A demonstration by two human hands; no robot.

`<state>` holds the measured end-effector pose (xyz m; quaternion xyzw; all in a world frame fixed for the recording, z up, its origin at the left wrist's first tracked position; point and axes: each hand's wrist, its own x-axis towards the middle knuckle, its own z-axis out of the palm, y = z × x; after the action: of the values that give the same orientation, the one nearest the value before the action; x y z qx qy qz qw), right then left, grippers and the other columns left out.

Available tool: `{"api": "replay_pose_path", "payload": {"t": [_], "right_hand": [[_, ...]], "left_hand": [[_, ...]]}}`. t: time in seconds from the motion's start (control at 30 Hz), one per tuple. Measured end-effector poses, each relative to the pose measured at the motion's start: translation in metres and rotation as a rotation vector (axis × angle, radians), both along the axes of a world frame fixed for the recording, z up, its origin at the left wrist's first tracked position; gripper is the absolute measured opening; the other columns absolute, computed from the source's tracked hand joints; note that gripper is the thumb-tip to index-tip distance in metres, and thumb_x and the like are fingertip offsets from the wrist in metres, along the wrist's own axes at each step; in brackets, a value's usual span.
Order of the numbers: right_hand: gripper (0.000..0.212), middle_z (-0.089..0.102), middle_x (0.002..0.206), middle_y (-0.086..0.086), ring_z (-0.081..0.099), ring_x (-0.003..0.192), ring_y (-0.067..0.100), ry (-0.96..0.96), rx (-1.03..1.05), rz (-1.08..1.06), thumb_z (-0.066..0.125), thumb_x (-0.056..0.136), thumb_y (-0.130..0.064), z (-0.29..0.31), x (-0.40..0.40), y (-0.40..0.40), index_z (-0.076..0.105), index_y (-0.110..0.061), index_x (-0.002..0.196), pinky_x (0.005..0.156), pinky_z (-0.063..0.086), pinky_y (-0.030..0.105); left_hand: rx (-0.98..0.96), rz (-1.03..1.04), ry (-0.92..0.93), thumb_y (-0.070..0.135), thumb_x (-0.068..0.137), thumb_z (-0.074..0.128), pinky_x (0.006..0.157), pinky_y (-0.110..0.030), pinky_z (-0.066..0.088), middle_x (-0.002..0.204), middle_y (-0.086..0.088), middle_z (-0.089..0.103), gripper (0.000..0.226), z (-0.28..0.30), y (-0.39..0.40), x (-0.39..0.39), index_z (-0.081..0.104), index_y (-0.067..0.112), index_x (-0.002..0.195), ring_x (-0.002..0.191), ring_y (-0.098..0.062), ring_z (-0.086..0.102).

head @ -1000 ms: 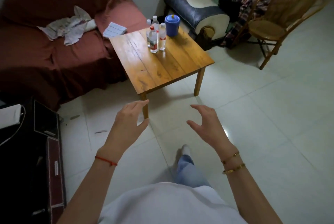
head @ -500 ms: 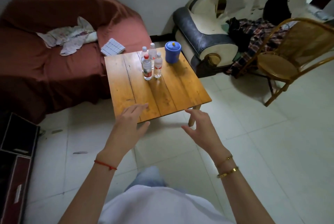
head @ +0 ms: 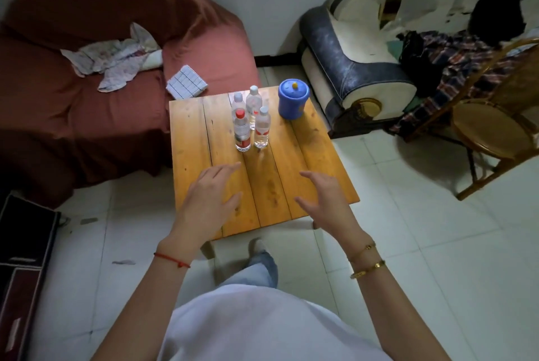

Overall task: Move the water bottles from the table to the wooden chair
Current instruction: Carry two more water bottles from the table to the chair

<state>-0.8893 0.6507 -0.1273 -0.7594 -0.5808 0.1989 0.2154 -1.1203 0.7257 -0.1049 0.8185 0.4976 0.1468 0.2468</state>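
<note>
Several clear water bottles stand upright in a tight cluster on the far half of the low wooden table (head: 309, 168). The front one has a red cap (head: 241, 131); beside it is a white-capped bottle (head: 262, 127), with others (head: 253, 104) behind. The wooden chair (head: 493, 130) with a round seat stands to the right on the tiled floor. My left hand (head: 210, 197) and my right hand (head: 326, 200) hover over the table's near half, fingers apart, holding nothing, short of the bottles.
A blue lidded container (head: 292, 99) sits on the table right of the bottles. A red-covered sofa (head: 87, 92) with cloths lies to the left, a worn armchair (head: 358, 69) with clothes behind the table. Dark boxes (head: 23, 258) stand at the lower left.
I have come closer to the table. Both hands have moved forward from above the floor to above the table's near half, still open.
</note>
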Motion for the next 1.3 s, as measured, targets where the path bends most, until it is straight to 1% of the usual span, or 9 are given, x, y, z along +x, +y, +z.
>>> {"api": "replay_pose_path", "payload": {"t": [0.1,0.3,0.43,0.53,0.77,0.87,0.97,1.1,1.3], "right_hand": [[0.056,0.051,0.136,-0.003,0.040,0.129,0.015,-0.004,-0.006,0.024,0.066,0.085,-0.031,0.000,0.018,0.050,0.044,-0.022,0.136,0.104,0.033,0.025],[0.055,0.052,0.134,-0.002,0.041,0.128,0.015,-0.011,0.043,0.033,0.067,0.085,-0.029,0.000,0.040,0.140,0.045,-0.021,0.135,0.105,0.034,0.027],[0.056,0.052,0.134,-0.001,0.042,0.127,0.015,-0.004,0.039,0.051,0.068,0.085,-0.028,-0.004,0.047,0.181,0.045,-0.021,0.135,0.104,0.035,0.027],[0.056,0.052,0.134,0.000,0.043,0.127,0.016,0.008,0.022,0.059,0.068,0.085,-0.027,-0.011,0.053,0.204,0.045,-0.020,0.135,0.104,0.037,0.030],[0.055,0.053,0.131,0.002,0.045,0.124,0.018,0.014,0.015,0.115,0.068,0.084,-0.027,-0.029,0.069,0.258,0.046,-0.016,0.134,0.103,0.039,0.031],[0.054,0.054,0.130,0.004,0.047,0.122,0.019,0.012,0.022,0.130,0.068,0.084,-0.027,-0.037,0.074,0.286,0.047,-0.016,0.133,0.101,0.041,0.031],[0.053,0.054,0.129,0.005,0.047,0.122,0.020,0.008,0.013,0.153,0.068,0.084,-0.025,-0.047,0.080,0.317,0.048,-0.013,0.132,0.102,0.042,0.032],[0.050,0.054,0.127,0.007,0.049,0.118,0.023,-0.005,-0.031,0.182,0.066,0.085,-0.022,-0.066,0.087,0.356,0.049,-0.012,0.131,0.101,0.044,0.034],[0.048,0.055,0.126,0.009,0.050,0.116,0.026,-0.035,-0.117,0.235,0.064,0.085,-0.021,-0.105,0.086,0.395,0.049,-0.013,0.129,0.099,0.045,0.039]], "left_hand": [[-0.003,0.030,0.001,0.026,0.087,0.062,0.108,-0.038,0.039,0.138,0.006,0.049,0.058,0.002,0.044,0.016,0.037,0.031,0.140,0.131,-0.013,0.040],[-0.009,0.061,0.015,0.022,0.087,0.062,0.110,-0.039,0.038,0.140,0.003,0.048,0.058,0.008,0.121,0.044,0.039,0.025,0.140,0.132,-0.015,0.040],[-0.024,0.085,0.006,0.021,0.087,0.064,0.109,-0.039,0.040,0.138,0.001,0.049,0.060,0.007,0.151,0.053,0.039,0.023,0.141,0.130,-0.015,0.043],[-0.035,0.101,0.007,0.022,0.087,0.064,0.108,-0.039,0.042,0.138,0.002,0.049,0.060,0.003,0.167,0.058,0.038,0.023,0.141,0.130,-0.015,0.043],[-0.056,0.168,0.020,0.022,0.087,0.063,0.109,-0.039,0.040,0.139,0.001,0.049,0.061,-0.014,0.210,0.075,0.036,0.022,0.142,0.130,-0.016,0.042],[-0.072,0.194,0.022,0.020,0.086,0.064,0.110,-0.039,0.037,0.138,-0.001,0.049,0.062,-0.026,0.235,0.088,0.037,0.022,0.142,0.130,-0.017,0.042],[-0.096,0.219,0.043,0.020,0.086,0.065,0.110,-0.037,0.034,0.138,-0.001,0.049,0.062,-0.043,0.260,0.102,0.038,0.020,0.141,0.131,-0.017,0.041],[-0.112,0.209,0.100,0.020,0.086,0.063,0.108,-0.038,0.037,0.137,-0.002,0.050,0.058,-0.070,0.292,0.117,0.040,0.019,0.140,0.129,-0.019,0.043],[-0.132,0.226,0.155,0.020,0.087,0.062,0.099,-0.039,0.041,0.130,-0.003,0.054,0.050,-0.117,0.327,0.132,0.045,0.019,0.134,0.121,-0.022,0.048]]}}
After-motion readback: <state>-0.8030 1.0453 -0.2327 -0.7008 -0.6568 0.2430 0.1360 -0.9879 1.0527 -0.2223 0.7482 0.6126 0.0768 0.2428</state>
